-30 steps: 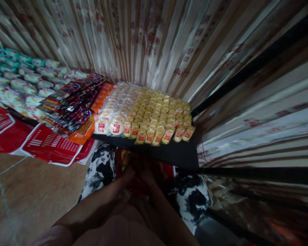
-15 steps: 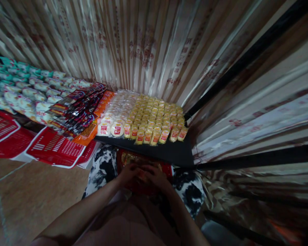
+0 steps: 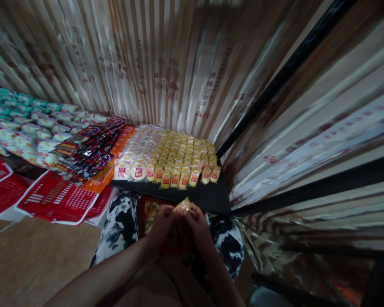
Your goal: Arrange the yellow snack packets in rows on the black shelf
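Note:
Between my two hands is a small yellow packaged snack in a clear wrapper with a red label. My left hand pinches its left end, and my right hand grips the right end. Below them, between my knees, sits a dark red container with more yellow wrapped snacks visible at its left side. Just beyond my hands, rows of matching yellow packets stand on a black shelf. White round wrapped snacks are lined up to their left.
Dark foil packets and an orange packet lie further left, beside rows of white and green packets. Red printed cartons stand below. Striped plastic sheeting hangs behind, with a black bar at the right.
My hands have risen from inside the red container, bringing up the yellow packaged snack. The camera view has shifted slightly, too.

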Demonstrator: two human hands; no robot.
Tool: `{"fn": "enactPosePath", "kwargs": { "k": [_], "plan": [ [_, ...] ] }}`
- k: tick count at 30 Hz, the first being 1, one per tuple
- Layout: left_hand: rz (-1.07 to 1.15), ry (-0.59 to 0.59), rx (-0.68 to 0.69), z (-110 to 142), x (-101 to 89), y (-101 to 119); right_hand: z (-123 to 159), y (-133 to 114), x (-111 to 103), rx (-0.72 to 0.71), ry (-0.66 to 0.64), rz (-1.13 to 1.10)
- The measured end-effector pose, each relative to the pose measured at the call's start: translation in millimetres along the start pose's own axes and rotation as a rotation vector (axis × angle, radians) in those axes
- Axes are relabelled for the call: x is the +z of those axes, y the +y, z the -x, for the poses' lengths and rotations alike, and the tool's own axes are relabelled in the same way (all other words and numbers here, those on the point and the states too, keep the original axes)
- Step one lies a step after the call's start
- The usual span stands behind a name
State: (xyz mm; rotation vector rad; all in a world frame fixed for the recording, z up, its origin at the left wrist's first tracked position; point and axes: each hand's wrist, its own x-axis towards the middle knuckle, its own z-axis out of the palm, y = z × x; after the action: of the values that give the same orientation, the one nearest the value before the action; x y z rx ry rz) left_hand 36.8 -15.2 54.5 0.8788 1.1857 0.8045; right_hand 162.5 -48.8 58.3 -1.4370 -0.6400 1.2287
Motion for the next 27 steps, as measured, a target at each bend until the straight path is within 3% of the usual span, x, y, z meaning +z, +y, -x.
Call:
{"fn": "enactPosePath", "kwargs": {
  "k": [6, 10, 14, 22, 27],
  "plan": [
    [-0.202, -0.069, 0.144, -14.6, 30.1, 10.0, -19.0, -8.4, -15.9, -0.158, 0.072, 0.086],
    [-0.354, -0.021, 0.17, -27.9, 45.0, 10.6, -46.0, -19.2, -30.4, -0.254, 0.117, 0.2],
    [-0.465, 0.001, 0.307, -38.0, 55.3, 13.8, -72.0, -27.6, -37.4, -0.318, 0.166, 0.377],
    [-0.559, 0.015, 0.477, -55.9, 59.9, 20.9, -94.3, -27.3, -29.7, -0.491, 0.242, 0.744],
    [-0.593, 0.027, 0.612, -64.3, 56.7, 17.5, -98.8, -17.4, -24.0, -0.524, 0.247, 0.83]
  ]
}}
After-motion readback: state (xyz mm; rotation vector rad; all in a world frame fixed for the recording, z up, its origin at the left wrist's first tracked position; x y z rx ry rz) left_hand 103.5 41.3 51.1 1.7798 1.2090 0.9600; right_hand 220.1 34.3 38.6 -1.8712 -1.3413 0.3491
